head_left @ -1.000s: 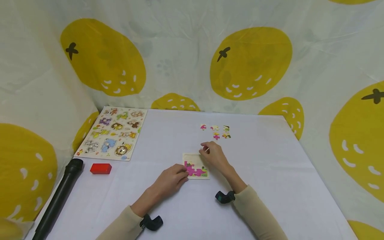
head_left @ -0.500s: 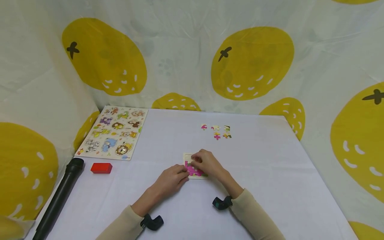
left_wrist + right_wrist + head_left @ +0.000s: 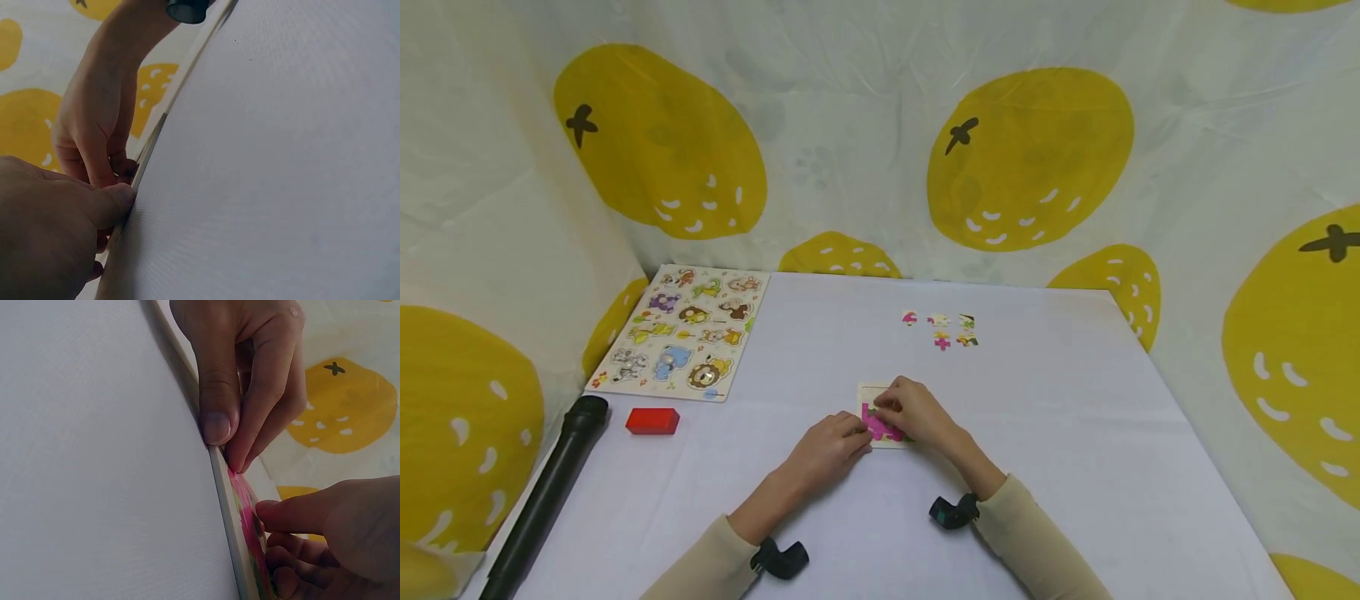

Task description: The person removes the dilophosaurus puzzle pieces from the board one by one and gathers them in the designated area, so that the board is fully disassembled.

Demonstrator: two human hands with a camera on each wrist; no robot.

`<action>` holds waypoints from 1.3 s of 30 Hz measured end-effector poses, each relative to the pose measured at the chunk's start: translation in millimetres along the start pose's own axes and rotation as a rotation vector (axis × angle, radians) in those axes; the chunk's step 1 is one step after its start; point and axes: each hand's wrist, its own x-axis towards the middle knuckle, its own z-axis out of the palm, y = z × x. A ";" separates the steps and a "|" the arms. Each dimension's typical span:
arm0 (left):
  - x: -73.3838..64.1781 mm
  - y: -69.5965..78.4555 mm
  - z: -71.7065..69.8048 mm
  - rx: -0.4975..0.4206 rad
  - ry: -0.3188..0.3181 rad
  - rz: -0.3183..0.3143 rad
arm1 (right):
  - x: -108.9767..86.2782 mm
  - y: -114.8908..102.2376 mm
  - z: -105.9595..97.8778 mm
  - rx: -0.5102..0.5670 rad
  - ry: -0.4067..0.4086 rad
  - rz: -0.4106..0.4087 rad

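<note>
Since the frame one second earlier, we had moved the right hand [image 3: 917, 415] left and nearer, from the far right corner of the puzzle tray [image 3: 868, 394] to over its interior. We kept the left hand [image 3: 831, 446] at the tray's left edge, pinching that edge between thumb and fingers. We held the right thumb and fingertips close together at the surface of the pink pieces [image 3: 878, 428]; we could not tell whether they gripped a piece. Our tray lay flat on the white table [image 3: 1060, 417]. Beyond it, slightly right, we had five loose pieces [image 3: 942, 342]. At far left we had an animal board [image 3: 685, 315], with a red block [image 3: 652, 421] and a black rod [image 3: 546, 500] nearer.
</note>
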 end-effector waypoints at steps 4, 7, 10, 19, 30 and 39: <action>0.3 0.6 -0.8 -0.002 -0.007 -0.017 | 0.5 1.0 -0.4 0.019 -0.013 0.021; 0.7 0.8 -1.8 -0.004 -0.016 -0.028 | 0.5 1.7 -2.0 0.061 -0.022 0.028; 1.1 0.7 -2.4 -0.001 -0.024 -0.031 | 0.5 2.4 -3.9 0.103 -0.033 0.020; 0.7 -0.3 -2.1 0.004 -0.060 -0.039 | 0.9 7.1 -9.0 0.155 -0.096 -0.056; 0.3 -0.2 -0.8 0.008 -0.060 -0.049 | -0.2 8.2 -8.0 0.155 -0.083 -0.065; -0.3 1.9 -1.5 0.009 -0.074 -0.057 | 0.9 11.4 -1.3 0.124 -0.050 -0.030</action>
